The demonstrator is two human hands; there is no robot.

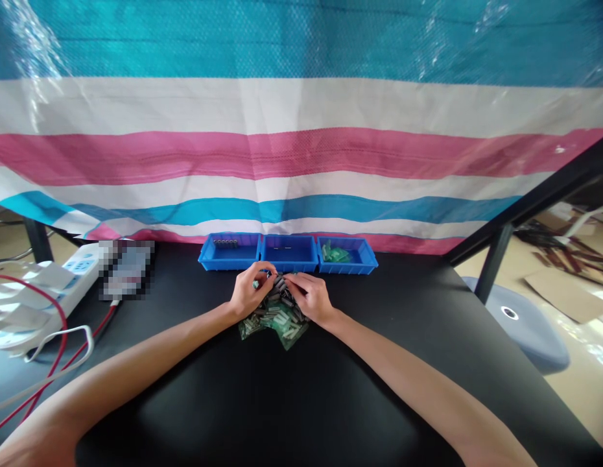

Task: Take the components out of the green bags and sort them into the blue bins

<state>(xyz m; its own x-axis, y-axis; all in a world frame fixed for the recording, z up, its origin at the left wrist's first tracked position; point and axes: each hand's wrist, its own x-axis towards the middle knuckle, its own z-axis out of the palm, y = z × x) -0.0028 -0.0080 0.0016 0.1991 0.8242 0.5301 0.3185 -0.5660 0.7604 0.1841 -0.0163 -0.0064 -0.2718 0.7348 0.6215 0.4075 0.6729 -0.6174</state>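
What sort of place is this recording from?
Likely a parts-sorting or small-assembly workstation, going by the black workbench, the three blue plastic parts bins and the heap of small green and dark components.

The way forward from the left hand (250, 292) and the right hand (311, 297) to the three blue plastic bins (289, 264) is short, as the hands are held just in front of them. Below the hands, a heap of green bagged parts (275, 321) is lying on the black surface (262, 405). Passage beyond the touching bins is blocked by a striped tarp (301, 155). Leftward reach is bounded by a white power strip (82, 272) and red cables (63, 337); rightward reach is bounded by a black metal frame leg (493, 259).
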